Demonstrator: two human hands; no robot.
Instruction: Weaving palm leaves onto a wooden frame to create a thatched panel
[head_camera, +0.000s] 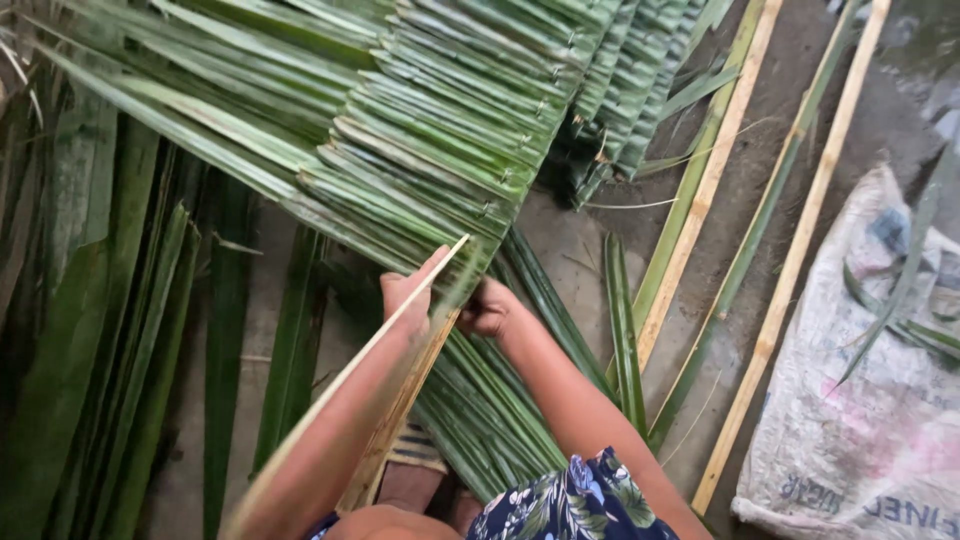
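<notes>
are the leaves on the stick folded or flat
Folded: the green leaves bend over the stick in overlapping rows, each pinned near its fold.

Two hands, the left hand (408, 292) and the right hand (488, 310), are in view. One thin pale stick (345, 375) crosses the left forearm. One large panel of folded green palm leaves (440, 130) fills the top, with a second, smaller panel (625, 100) beside it. Three long pale slats (790, 270) lie on the floor. One white sack (860, 400) sits at right. Loose leaves (130, 330) are too many to count.
</notes>
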